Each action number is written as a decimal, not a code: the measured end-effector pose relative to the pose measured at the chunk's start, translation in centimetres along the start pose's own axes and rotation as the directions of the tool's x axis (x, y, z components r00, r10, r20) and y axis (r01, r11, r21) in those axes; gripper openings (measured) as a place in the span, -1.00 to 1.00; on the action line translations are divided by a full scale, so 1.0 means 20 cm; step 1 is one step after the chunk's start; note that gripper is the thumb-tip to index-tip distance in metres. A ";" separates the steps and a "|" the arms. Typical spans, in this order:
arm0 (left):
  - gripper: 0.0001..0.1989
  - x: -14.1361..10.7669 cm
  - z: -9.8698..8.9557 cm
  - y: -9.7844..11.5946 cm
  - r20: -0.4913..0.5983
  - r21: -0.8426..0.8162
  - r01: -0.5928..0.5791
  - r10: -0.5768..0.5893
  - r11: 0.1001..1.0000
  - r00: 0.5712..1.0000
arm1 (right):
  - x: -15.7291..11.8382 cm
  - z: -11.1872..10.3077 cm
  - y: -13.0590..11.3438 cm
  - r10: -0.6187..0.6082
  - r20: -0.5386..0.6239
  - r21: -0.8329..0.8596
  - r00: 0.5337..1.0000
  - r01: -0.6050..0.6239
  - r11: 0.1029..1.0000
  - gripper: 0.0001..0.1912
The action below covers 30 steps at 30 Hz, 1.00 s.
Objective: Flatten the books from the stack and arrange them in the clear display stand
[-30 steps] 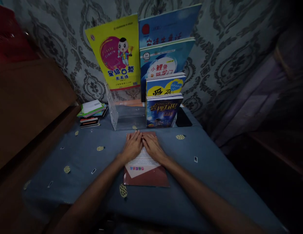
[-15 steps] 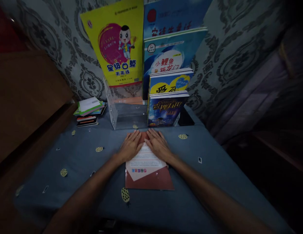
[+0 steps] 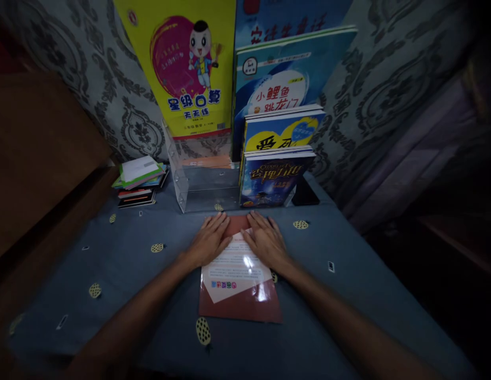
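A thin red-brown book with a white text panel (image 3: 240, 274) lies flat on the blue tablecloth, its print upside down to me. My left hand (image 3: 211, 240) rests palm down over its upper left edge, fingers stretched forward. Across from it, my right hand (image 3: 266, 241) lies flat on the upper right edge, fingers also extended. Between the hands a strip of the cover shows; the parts under the palms are hidden. Just beyond the fingertips stands a clear acrylic rack (image 3: 208, 198).
The rack holds a yellow workbook (image 3: 190, 68) at left, and a teal book (image 3: 285, 74) and dark blue books (image 3: 269, 182) at right. A small pile of booklets (image 3: 140, 179) sits at back left. A dark flat object (image 3: 306, 192) lies right of the rack.
My right hand has shifted slightly right, widening the gap between the hands. Glare now shows on the cover. The whole view has moved a little closer.
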State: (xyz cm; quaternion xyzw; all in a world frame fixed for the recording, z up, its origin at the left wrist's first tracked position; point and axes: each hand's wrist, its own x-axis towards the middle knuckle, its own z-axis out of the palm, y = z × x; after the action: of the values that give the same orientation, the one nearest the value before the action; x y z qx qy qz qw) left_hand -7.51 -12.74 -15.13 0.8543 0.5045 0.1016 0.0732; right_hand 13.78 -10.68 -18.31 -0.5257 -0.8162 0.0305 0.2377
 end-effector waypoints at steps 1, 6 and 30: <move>-0.41 0.00 0.00 0.00 -0.006 0.006 0.002 -0.002 1.000 1.000 | 0.00 0.00 0.00 -0.004 0.003 0.001 1.000 0.004 1.000 -0.43; -0.43 0.00 0.00 0.02 -0.018 0.032 0.006 -0.005 0.999 1.000 | 0.01 0.00 0.01 -0.018 0.011 0.007 1.000 0.018 1.000 -0.45; -0.50 0.06 -0.05 0.06 0.094 -0.005 -0.143 0.143 0.990 0.985 | 0.04 -0.08 0.02 0.024 -0.014 0.112 1.000 -0.023 0.993 -0.55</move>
State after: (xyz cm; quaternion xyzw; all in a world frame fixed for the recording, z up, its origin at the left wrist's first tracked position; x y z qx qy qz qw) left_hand -6.24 -12.19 -13.80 0.8921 0.4380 0.0657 0.0889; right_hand 14.60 -10.17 -16.78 -0.5213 -0.8051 0.0750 0.2729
